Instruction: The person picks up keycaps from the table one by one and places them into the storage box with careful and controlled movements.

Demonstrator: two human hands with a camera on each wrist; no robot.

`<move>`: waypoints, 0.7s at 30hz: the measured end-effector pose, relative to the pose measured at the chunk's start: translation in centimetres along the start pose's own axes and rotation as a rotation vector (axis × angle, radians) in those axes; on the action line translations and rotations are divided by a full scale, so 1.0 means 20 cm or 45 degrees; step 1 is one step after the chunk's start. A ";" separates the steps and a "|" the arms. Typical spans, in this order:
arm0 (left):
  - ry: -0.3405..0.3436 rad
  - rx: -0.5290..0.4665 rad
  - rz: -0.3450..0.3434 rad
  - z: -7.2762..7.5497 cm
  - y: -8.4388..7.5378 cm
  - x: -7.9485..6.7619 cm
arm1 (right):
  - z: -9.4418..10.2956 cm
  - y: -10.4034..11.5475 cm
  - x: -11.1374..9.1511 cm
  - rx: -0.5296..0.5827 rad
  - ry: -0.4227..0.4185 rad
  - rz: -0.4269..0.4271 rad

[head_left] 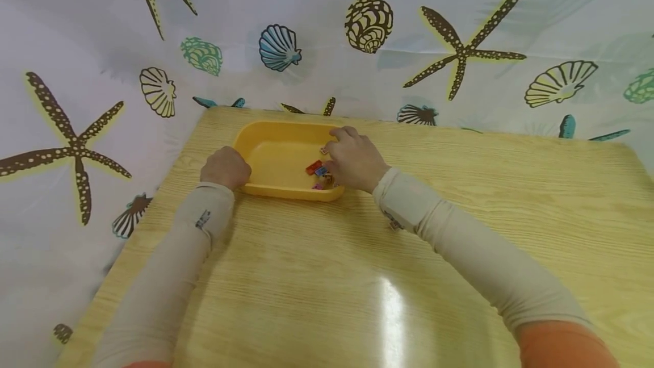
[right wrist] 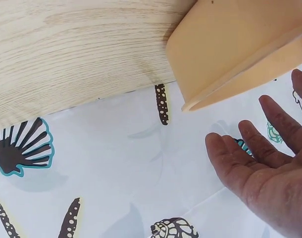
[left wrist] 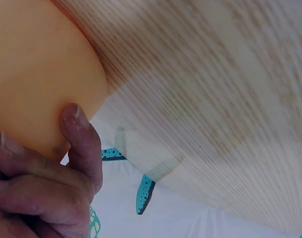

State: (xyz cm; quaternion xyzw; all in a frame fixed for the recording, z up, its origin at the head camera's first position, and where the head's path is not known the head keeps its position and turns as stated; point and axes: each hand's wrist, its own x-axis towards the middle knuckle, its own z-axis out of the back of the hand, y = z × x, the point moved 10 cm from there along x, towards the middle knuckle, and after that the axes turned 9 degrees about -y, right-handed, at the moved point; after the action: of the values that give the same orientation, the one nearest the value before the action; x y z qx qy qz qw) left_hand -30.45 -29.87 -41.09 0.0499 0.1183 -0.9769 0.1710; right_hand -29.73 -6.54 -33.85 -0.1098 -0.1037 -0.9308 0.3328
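A yellow plastic tub stands on the table near its far left corner. My left hand grips its left rim. In the left wrist view, fingers curl against the tub's outer wall. My right hand is over the tub's right end. Its fingers are spread and loosely bent beside the rim in the right wrist view, with nothing seen in them. Inside, by the right hand, lie several small pieces, among them a red one, a blue one and a pink one.
The wood-grain table reaches toward me and far to the right. A white cloth printed with shells and starfish hangs behind the table and along its left side.
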 end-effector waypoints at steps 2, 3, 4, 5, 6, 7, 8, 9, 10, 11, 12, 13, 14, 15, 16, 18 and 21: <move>-0.009 0.010 -0.002 0.00 0.00 0.00 | 0.00 -0.02 -0.01 -0.023 0.013 -0.012; -0.010 0.015 -0.004 0.01 -0.01 0.00 | 0.00 -0.02 -0.01 -0.033 0.022 -0.019; -0.008 0.020 -0.004 0.01 -0.01 0.00 | 0.00 -0.03 -0.01 -0.041 0.034 -0.026; -0.005 0.024 -0.005 0.01 -0.01 0.00 | -0.01 -0.04 -0.02 -0.051 0.044 -0.032; -0.002 0.027 -0.007 0.00 -0.01 -0.01 | -0.01 -0.04 -0.02 -0.057 0.049 -0.037; -0.001 0.031 -0.002 0.00 -0.01 -0.01 | -0.01 -0.05 -0.03 -0.060 0.052 -0.041; 0.003 0.033 -0.001 0.00 -0.01 -0.01 | -0.01 -0.05 -0.03 -0.060 0.045 -0.040; 0.007 0.035 -0.001 0.00 -0.01 -0.01 | -0.01 -0.06 -0.04 -0.060 0.037 -0.041; 0.012 0.032 -0.001 0.00 -0.01 -0.01 | 0.00 -0.06 -0.05 -0.059 0.025 -0.039; 0.014 0.028 -0.004 0.00 -0.01 -0.01 | 0.01 -0.07 -0.06 -0.060 0.006 -0.030; 0.016 0.029 -0.004 0.00 -0.01 -0.01 | 0.01 -0.07 -0.07 -0.054 -0.008 -0.028; 0.016 0.032 -0.006 0.00 -0.01 -0.01 | 0.02 -0.08 -0.08 -0.051 -0.021 -0.026; 0.017 0.035 -0.009 0.00 -0.01 -0.01 | 0.03 -0.09 -0.10 -0.049 -0.035 -0.023; 0.019 0.039 -0.009 0.00 -0.01 -0.01 | 0.03 -0.11 -0.11 -0.043 -0.042 -0.027; 0.022 0.039 -0.008 0.00 -0.01 -0.01 | 0.04 -0.12 -0.13 -0.040 -0.049 -0.027; 0.026 0.042 -0.006 0.00 -0.01 -0.01 | 0.05 -0.15 -0.17 -0.027 -0.050 -0.045; 0.036 0.044 -0.007 0.00 0.00 -0.01 | 0.06 -0.18 -0.23 -0.003 -0.053 -0.056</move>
State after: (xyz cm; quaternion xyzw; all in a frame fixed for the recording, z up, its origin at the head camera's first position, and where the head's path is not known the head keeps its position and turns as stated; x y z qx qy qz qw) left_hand -30.17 -29.82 -40.98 0.0662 0.1039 -0.9785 0.1657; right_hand -28.43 -0.77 -34.47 -0.1274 -0.1118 -0.9356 0.3097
